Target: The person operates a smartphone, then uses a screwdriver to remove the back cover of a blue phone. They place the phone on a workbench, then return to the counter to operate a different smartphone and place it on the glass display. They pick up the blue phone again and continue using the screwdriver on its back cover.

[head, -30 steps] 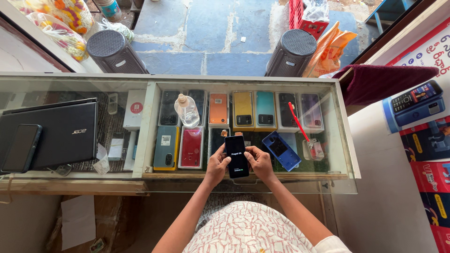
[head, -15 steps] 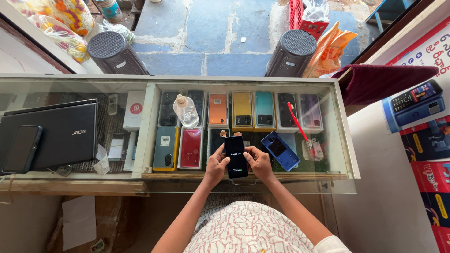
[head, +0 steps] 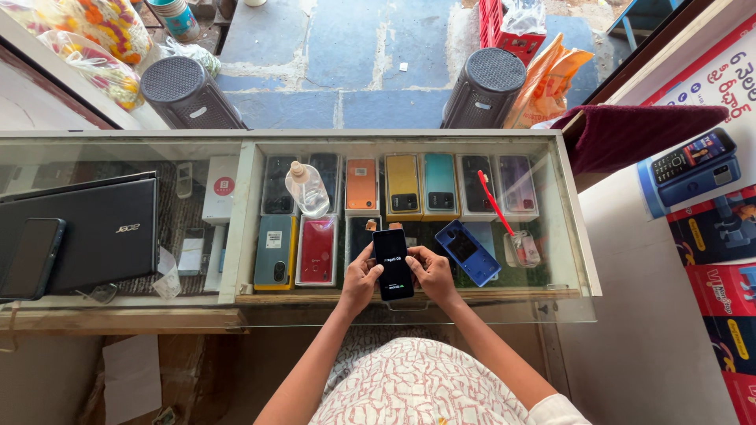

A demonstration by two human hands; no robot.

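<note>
A person's two bare hands hold a black phone (head: pixel 393 264) just above the near edge of a glass counter (head: pixel 409 138); the left hand (head: pixel 363 277) cups its left side and the right hand (head: pixel 431 271) its right, fingers curled narrowly around the edges, thumbs resting on the lit screen; the phone's long axis runs from the near edge toward the far edge, top end pointing away from the person, screen facing up; bare glass lies to the left of the hands along the near edge, while a blue phone (head: pixel 468 252) lies just beside the right hand, and a red pen (head: pixel 495 203) beyond it; a clear bottle (head: pixel 305 189) stands farther back; a black laptop (head: pixel 94 232) sits at the left end; compared with a second ago, the phone and both hands sit in almost the same place.
</note>
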